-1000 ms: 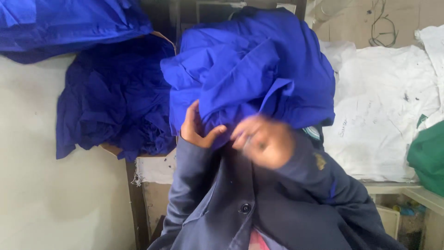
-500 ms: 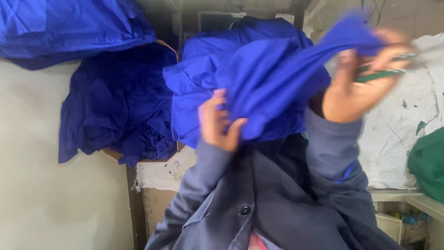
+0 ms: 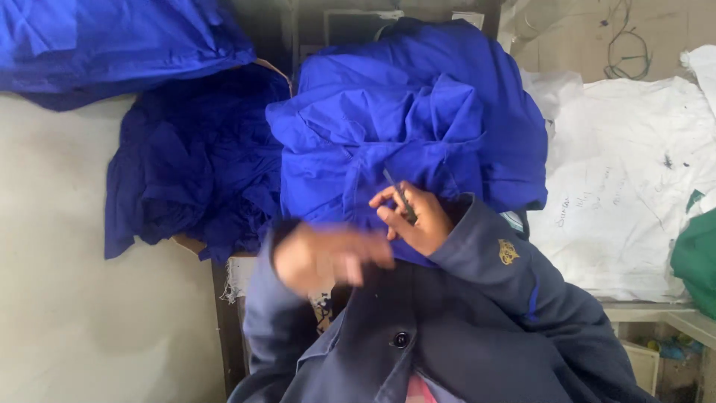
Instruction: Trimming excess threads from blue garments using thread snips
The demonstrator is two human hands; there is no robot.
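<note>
We take the bright blue garment pile (image 3: 418, 127) at the centre of the head view as our landmark. Farthest to its left, at the upper corner, we note a second bright blue fabric heap (image 3: 112, 45) lying over a pale flat surface (image 3: 67, 298). Between that heap and the landmark hangs a darker blue bundle of cloth (image 3: 194, 172), its lower folds draped over the edge of a brown cardboard box (image 3: 190, 245), with the bundle's right side touching the landmark pile. Just below the landmark, on its left-hand side, we record the left hand (image 3: 328, 257); it is blurred, its fingers appear curled inward, and we cannot tell whether it grips anything, though it sits against the lower edge of the blue cloth. Immediately to the right of it, at the landmark's bottom edge and touching the fabric, the right hand (image 3: 414, 216) is closed narrowly around a small dark slender tool (image 3: 399, 195), pinched between thumb and fingers and angled up toward the pile. Both hands emerge from the sleeves of a dark navy jacket (image 3: 477, 328) that fills the frame below the landmark. To the right of the landmark lies a white sheet of cloth (image 3: 626, 186), marked and soiled, spread flat and tucked partly under the pile's right flank. Farthest right, at the frame edge, we see a green fabric piece (image 3: 697, 257) resting beside the white sheet.
</note>
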